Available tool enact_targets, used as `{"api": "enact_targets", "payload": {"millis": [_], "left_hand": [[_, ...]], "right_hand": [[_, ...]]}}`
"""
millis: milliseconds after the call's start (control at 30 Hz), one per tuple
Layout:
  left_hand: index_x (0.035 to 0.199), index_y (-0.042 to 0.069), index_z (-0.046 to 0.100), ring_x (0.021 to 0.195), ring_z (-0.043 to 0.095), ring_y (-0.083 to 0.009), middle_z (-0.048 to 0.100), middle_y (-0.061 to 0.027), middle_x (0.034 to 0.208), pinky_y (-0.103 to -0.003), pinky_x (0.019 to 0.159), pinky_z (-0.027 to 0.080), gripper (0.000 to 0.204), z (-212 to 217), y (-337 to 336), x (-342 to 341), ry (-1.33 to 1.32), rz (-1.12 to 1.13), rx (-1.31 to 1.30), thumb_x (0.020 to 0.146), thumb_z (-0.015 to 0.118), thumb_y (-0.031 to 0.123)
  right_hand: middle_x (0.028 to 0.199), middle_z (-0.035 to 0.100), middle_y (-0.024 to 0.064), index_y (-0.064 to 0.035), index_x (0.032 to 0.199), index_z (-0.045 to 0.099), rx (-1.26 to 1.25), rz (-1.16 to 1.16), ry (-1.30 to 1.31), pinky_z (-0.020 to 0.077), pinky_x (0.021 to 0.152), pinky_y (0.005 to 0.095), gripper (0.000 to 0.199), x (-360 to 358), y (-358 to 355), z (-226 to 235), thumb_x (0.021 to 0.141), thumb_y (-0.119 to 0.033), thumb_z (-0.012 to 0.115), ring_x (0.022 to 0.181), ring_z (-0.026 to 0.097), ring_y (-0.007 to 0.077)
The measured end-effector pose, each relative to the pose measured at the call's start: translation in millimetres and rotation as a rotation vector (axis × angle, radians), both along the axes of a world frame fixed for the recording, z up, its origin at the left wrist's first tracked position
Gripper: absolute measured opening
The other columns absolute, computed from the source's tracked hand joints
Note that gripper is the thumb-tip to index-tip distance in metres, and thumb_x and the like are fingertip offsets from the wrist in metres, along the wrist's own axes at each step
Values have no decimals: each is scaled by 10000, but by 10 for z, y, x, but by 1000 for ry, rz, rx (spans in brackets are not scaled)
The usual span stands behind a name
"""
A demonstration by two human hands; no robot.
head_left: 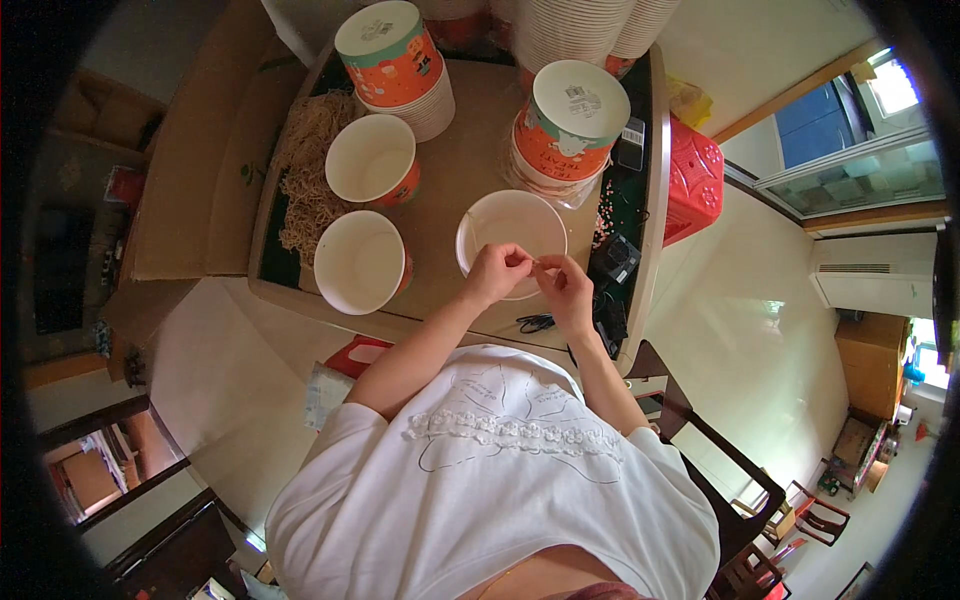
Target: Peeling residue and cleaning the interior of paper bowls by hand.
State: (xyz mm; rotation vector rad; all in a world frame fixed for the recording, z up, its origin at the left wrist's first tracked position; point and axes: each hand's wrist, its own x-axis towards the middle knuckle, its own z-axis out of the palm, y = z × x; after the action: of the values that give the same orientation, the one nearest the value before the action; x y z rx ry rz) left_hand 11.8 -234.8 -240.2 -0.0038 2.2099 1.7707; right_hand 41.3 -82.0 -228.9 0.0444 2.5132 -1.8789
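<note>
Above a white paper bucket (510, 222) at the table's near side, my left hand (497, 273) and my right hand (568, 292) meet at the fingertips. Both are closed in a pinch on something too small to make out. A thin pale strand shows against the bucket's inner left side; whether it reaches my fingers I cannot tell. Two more open paper buckets stand to the left, one nearer (360, 262) and one farther (371, 160), with orange outsides. A heap of tangled brown twine (318, 165) lies along the table's left edge.
Upturned stacks of orange printed buckets stand at the back left (395, 70) and right (565, 130). Small pink beads (603, 218), a black device (614, 260) and dark cables (536, 323) lie at the right. A red stool (692, 180) and a cardboard box (190, 170) flank the table.
</note>
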Motion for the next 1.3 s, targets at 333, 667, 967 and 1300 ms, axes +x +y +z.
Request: {"api": "enact_targets", "payload": {"millis": [333, 667, 967, 1300], "left_hand": [[795, -3, 644, 667, 648, -130, 674, -77, 722, -260, 628, 511, 100, -76, -15, 9, 20, 34, -26, 796, 629, 96], [790, -2, 643, 662, 648, -134, 673, -76, 715, -269, 623, 513, 107, -19, -18, 13, 63, 40, -64, 795, 631, 104], [863, 3, 650, 596, 579, -61, 671, -39, 725, -224, 524, 451, 136, 10, -54, -27, 5, 29, -24, 845, 632, 136], [797, 4, 667, 637, 637, -134, 669, -77, 692, -277, 605, 498, 127, 87, -120, -1, 140, -46, -178, 806, 637, 127]], "right_hand": [[740, 614, 49, -28, 856, 624, 186, 52, 85, 421, 527, 238, 76, -62, 27, -8, 782, -26, 640, 572, 506, 101], [755, 593, 88, -56, 860, 654, 218, 61, 89, 469, 564, 289, 67, -54, -20, 75, 798, -81, 646, 623, 583, 197], [748, 579, 91, -43, 855, 641, 194, 41, 93, 458, 559, 285, 60, -41, -9, 51, 799, -62, 650, 618, 581, 199], [775, 586, 98, -54, 868, 642, 214, 66, 107, 467, 569, 303, 65, -31, -10, 69, 804, -64, 648, 643, 602, 233]]}}
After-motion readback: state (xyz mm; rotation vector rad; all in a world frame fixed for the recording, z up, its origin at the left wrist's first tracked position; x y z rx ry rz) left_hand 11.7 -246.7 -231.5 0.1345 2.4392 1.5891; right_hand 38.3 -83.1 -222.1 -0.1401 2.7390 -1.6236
